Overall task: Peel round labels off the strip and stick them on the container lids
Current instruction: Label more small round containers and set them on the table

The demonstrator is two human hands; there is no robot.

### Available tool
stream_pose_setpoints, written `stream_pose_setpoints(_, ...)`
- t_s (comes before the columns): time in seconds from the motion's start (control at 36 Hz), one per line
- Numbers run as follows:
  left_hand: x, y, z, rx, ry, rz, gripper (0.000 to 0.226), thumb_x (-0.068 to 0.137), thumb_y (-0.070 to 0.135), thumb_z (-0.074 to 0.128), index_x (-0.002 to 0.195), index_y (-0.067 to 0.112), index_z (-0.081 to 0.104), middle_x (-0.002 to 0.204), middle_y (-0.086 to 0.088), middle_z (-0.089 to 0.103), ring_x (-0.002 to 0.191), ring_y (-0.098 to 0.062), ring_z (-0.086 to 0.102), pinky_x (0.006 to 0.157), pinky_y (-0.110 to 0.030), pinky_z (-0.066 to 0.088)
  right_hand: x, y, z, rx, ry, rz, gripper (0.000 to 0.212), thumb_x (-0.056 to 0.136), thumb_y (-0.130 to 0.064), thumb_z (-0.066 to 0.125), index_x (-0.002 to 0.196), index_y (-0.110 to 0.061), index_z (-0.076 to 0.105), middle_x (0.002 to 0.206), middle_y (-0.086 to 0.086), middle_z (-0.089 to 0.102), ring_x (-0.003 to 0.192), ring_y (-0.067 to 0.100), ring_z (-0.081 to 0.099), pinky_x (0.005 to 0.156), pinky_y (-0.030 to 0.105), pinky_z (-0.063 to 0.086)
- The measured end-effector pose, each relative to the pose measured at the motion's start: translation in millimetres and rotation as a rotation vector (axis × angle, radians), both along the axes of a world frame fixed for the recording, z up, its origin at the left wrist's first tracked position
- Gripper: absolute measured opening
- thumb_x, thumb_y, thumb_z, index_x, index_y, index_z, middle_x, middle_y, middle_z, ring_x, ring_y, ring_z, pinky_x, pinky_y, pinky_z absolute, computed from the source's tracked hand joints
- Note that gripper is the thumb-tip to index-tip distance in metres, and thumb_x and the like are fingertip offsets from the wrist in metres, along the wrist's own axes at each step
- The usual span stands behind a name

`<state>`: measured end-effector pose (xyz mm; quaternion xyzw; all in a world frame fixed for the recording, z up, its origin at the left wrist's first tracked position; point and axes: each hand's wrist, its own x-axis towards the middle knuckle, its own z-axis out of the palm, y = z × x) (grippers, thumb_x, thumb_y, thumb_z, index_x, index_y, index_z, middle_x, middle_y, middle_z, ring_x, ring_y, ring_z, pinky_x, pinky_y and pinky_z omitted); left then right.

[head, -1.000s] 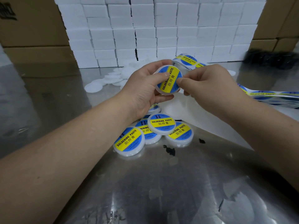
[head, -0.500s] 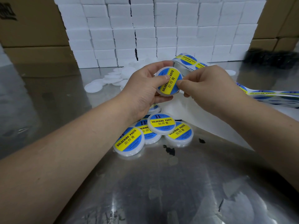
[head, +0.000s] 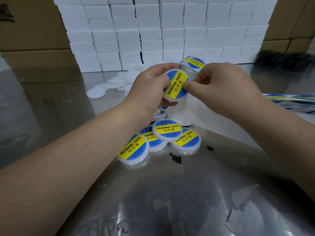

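Two grips met on one lid (head: 170, 98), held up off the desk (head: 170, 193). The left grip (head: 150, 89) was clamped round its near rim, fingers curled behind and thumb on the face. The right grip (head: 221, 89) closed on the opposite edge, thumb tip pressing the round label (head: 175, 83) lying on it (its yellow band ran slantwise, low by the left grip, high toward the right). The work sat directly between both, its face tilted toward the person. The right grip's side was probably the one left to press down. Below the grips lay the labelled lids (head: 167, 132); just beyond them curled the strip (head: 196, 62). Both forearms reached in, wrists bent inward.
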<state>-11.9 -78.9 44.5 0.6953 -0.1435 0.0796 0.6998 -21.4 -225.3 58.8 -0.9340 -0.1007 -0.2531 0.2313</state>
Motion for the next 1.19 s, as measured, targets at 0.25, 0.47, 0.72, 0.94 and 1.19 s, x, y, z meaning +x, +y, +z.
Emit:
stream_pose_setpoints(0.25, -7, -7, -2, 0.284, -0.272, 0.197, 0.028, 0.097, 0.017, 0.039, 0.076, 0.023, 0.055, 0.06, 0.01, 0.053, 0.055, -0.004, 0.05, 0.049, -0.021, 0.044, -12, 9, 0, -0.036, 0.049, 0.216, 0.044, 0.093, -0.044, 0.031, 0.073, -0.01, 0.051, 0.081, 0.011, 0.063, 0.078, 0.026, 0.054, 0.071, 0.038, 0.044)
stream_pose_setpoints(0.47, -2, -4, -1, 0.562, -0.481, 0.371, 0.038, 0.097, 0.031, 0.04, 0.061, 0.023, 0.034, 0.053, 0.005, 0.034, 0.052, -0.004, 0.036, 0.05, -0.018, 0.027, -16, 13, 1, -0.109, 0.023, 0.221, 0.046, 0.091, -0.047, 0.02, 0.075, -0.013, 0.048, 0.085, 0.01, 0.064, 0.083, 0.028, 0.056, 0.075, 0.042, 0.045)
stream_pose_setpoints(0.72, 7, 12, -3, 0.523, -0.211, 0.446, 0.049, 0.095, 0.037, 0.04, 0.068, -0.001, 0.052, 0.056, 0.0, 0.043, 0.056, -0.014, 0.038, 0.057, -0.029, 0.031, -9, 3, 5, -0.167, -0.003, 0.042, 0.046, 0.09, -0.047, 0.033, 0.081, -0.014, 0.062, 0.077, 0.006, 0.06, 0.077, 0.024, 0.053, 0.054, 0.027, 0.033)
stream_pose_setpoints(0.94, 14, 20, -3, 0.686, 0.013, 0.201, 0.057, 0.096, 0.046, 0.025, 0.07, 0.026, 0.072, 0.067, 0.016, 0.065, 0.065, 0.007, 0.054, 0.06, -0.01, 0.034, -4, 0, 2, -0.39, 0.065, -0.007, 0.043, 0.077, -0.059, 0.05, 0.112, -0.036, 0.058, 0.105, -0.013, 0.061, 0.098, 0.013, 0.05, 0.071, 0.027, 0.031)
stream_pose_setpoints(1.19, 39, 52, -10, 0.746, -0.113, 0.544, 0.034, 0.096, 0.02, 0.03, 0.105, 0.019, 0.063, 0.116, -0.007, 0.059, 0.105, -0.024, 0.048, 0.074, -0.02, 0.03, -3, -1, 2, -0.446, 0.122, -0.054, 0.027, 0.091, -0.025, 0.047, 0.116, -0.021, 0.058, 0.111, -0.001, 0.062, 0.104, 0.025, 0.053, 0.078, 0.031, 0.042)
